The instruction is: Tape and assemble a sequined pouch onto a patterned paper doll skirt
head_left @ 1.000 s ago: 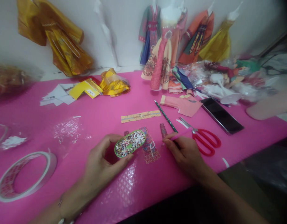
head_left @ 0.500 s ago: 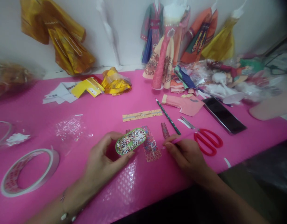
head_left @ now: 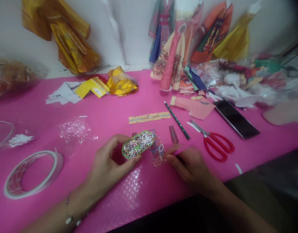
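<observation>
White wall (head_left: 136,29) behind; pink surface (head_left: 102,111) in front of it. Yellow robe (head_left: 73,38) displayed at upper left. Tape roll (head_left: 56,170) on the surface, well left of the work. Left hand (head_left: 107,165): thumb and fingers curled round the sides of a small box. Right hand (head_left: 190,161): fingertips pinching a thin pink stick. Phone (head_left: 236,118) and red-handled scissors (head_left: 205,133) lie to the right. Box (head_left: 129,155), green-rimmed, is in the left hand and hides part of the patterned piece (head_left: 156,152), which lies between the hands and bears a white outline. Pink stick (head_left: 181,149) points at the piece's right edge; contact cannot be told. Beads (head_left: 141,139), mostly white with darker ones, fill the box.

Judgement: step in hand looks like bead decoration of the piece; next move calls for a level box and fine stick control.
</observation>
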### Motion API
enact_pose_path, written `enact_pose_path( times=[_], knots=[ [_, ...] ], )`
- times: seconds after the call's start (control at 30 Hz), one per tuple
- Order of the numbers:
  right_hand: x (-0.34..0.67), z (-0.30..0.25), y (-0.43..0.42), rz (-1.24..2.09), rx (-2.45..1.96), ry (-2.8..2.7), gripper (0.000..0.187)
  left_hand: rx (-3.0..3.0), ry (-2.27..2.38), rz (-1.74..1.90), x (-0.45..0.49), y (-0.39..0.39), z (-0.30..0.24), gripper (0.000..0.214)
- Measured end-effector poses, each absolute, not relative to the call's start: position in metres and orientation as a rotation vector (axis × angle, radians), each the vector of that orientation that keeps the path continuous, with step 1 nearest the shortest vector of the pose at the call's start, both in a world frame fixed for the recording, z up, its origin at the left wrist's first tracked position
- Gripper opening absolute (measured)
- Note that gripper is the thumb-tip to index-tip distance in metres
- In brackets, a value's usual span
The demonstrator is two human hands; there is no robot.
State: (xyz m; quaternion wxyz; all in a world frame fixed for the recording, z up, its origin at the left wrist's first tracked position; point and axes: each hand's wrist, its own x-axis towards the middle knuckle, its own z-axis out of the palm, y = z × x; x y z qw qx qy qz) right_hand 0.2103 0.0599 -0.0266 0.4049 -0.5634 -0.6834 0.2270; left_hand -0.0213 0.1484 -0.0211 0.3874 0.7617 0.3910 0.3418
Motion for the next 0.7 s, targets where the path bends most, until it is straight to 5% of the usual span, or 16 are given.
enact_pose_path(
  times=[0.7],
  knots=[
    [0.2095,-0.0255,0.0605,0.568,-1.439,-1.776,0.017,1.971,0.996,0.885,-0.0211,0.1485,-0.0212,0.026]
  ],
)
